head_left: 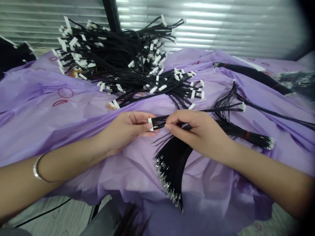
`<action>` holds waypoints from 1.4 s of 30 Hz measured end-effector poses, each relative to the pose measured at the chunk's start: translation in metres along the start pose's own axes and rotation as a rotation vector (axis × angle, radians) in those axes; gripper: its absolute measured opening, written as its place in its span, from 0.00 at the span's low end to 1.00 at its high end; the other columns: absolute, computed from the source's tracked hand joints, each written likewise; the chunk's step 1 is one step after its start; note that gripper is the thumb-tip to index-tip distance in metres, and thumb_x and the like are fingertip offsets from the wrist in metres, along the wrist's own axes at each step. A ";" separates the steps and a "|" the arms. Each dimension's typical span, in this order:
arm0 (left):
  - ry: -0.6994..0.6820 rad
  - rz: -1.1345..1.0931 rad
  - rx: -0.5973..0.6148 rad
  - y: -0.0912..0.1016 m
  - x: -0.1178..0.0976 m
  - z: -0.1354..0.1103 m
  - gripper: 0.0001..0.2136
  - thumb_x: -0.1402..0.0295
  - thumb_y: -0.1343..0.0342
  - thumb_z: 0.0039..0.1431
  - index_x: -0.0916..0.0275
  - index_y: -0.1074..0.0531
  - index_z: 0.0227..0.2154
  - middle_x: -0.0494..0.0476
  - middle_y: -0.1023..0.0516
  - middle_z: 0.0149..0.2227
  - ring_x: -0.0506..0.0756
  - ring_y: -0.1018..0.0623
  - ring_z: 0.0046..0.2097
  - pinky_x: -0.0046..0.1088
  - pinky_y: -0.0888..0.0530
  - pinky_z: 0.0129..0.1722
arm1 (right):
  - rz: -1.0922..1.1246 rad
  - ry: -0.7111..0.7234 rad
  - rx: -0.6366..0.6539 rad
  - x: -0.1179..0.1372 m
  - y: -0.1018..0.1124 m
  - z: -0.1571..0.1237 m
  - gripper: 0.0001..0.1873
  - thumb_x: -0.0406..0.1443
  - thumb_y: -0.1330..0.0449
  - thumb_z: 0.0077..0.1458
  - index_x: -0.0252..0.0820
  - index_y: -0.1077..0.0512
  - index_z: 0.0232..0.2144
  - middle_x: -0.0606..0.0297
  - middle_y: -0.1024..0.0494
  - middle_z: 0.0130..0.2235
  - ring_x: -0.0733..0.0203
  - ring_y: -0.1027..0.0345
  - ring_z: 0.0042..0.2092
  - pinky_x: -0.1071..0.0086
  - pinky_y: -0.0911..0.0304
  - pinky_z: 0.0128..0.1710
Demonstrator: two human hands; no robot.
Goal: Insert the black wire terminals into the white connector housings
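Between the thumb and fingers of my left hand (128, 129) is a small white connector housing (150, 125). Several thin black wires (159, 121) run from its right side toward my right hand (197, 131), whose thumb and forefinger pinch at them close to the housing. Exactly which wire the right fingertips grip is too small to tell. Below the right hand, a fanned bundle of black wires (173, 160) with bare silver terminals (167, 183) lies on the purple cloth. Another bundle (256, 139), tied with a red band (246, 134), extends to the right.
A large heap of black cables (115, 55) with white connectors lies at the back, against the blinds (197, 26). Red rubber bands (65, 92) are scattered on the purple cloth (81, 118). Another black wire bundle (256, 75) and a plastic bag (297, 82) lie at the far right.
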State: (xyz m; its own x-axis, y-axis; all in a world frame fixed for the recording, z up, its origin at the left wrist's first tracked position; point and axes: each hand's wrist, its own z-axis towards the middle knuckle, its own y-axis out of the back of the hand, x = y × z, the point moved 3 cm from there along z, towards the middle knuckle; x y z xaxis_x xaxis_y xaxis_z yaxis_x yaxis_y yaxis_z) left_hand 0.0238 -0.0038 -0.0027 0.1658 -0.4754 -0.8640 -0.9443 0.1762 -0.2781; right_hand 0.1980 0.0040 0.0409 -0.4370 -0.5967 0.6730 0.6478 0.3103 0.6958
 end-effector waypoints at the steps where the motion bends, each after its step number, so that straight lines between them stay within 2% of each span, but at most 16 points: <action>1: 0.000 0.018 0.003 0.000 0.001 0.000 0.10 0.76 0.38 0.49 0.64 0.23 0.36 0.55 0.20 0.34 0.51 0.21 0.36 0.24 0.25 0.40 | -0.003 -0.039 -0.008 -0.001 -0.001 0.000 0.06 0.27 0.43 0.54 0.38 0.30 0.26 0.70 0.29 0.25 0.70 0.38 0.27 0.76 0.44 0.28; 5: -0.014 0.016 0.020 0.000 0.003 0.000 0.10 0.76 0.37 0.48 0.64 0.23 0.35 0.55 0.19 0.33 0.52 0.20 0.36 0.26 0.24 0.39 | 0.003 -0.132 -0.023 -0.007 -0.005 0.002 0.07 0.27 0.42 0.51 0.37 0.31 0.22 0.72 0.31 0.22 0.72 0.41 0.24 0.77 0.48 0.24; 10: -0.039 0.049 0.057 -0.001 0.004 0.001 0.09 0.76 0.38 0.50 0.63 0.22 0.36 0.56 0.19 0.34 0.52 0.20 0.36 0.24 0.23 0.39 | 0.001 -0.164 -0.041 -0.013 -0.009 0.005 0.07 0.27 0.42 0.50 0.36 0.31 0.22 0.73 0.31 0.20 0.72 0.42 0.23 0.77 0.49 0.24; 26: -0.057 0.117 0.079 -0.001 0.004 0.000 0.08 0.73 0.38 0.50 0.60 0.21 0.35 0.53 0.19 0.33 0.51 0.21 0.35 0.21 0.24 0.38 | -0.044 -0.154 -0.018 -0.013 -0.011 0.004 0.07 0.27 0.43 0.50 0.36 0.30 0.22 0.73 0.33 0.20 0.72 0.43 0.22 0.77 0.50 0.23; 36: -0.085 0.208 0.100 -0.006 -0.001 -0.003 0.09 0.75 0.41 0.52 0.61 0.21 0.36 0.53 0.19 0.33 0.50 0.21 0.35 0.20 0.24 0.37 | -0.031 -0.153 0.001 -0.016 -0.016 0.004 0.07 0.28 0.43 0.51 0.36 0.30 0.22 0.72 0.32 0.21 0.71 0.42 0.23 0.76 0.50 0.24; 42: -0.077 0.219 0.104 -0.005 0.002 -0.002 0.10 0.74 0.41 0.52 0.59 0.21 0.37 0.52 0.20 0.33 0.50 0.22 0.37 0.22 0.23 0.39 | -0.002 -0.058 -0.001 -0.016 -0.020 0.005 0.08 0.28 0.44 0.54 0.36 0.31 0.24 0.70 0.31 0.24 0.70 0.40 0.27 0.76 0.47 0.28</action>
State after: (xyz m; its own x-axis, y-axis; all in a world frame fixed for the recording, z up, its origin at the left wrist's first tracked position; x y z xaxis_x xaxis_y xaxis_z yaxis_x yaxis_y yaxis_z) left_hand 0.0285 -0.0076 -0.0017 -0.0147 -0.3499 -0.9367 -0.9265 0.3571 -0.1189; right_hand 0.1893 0.0106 0.0178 -0.4739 -0.5534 0.6850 0.6473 0.3084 0.6970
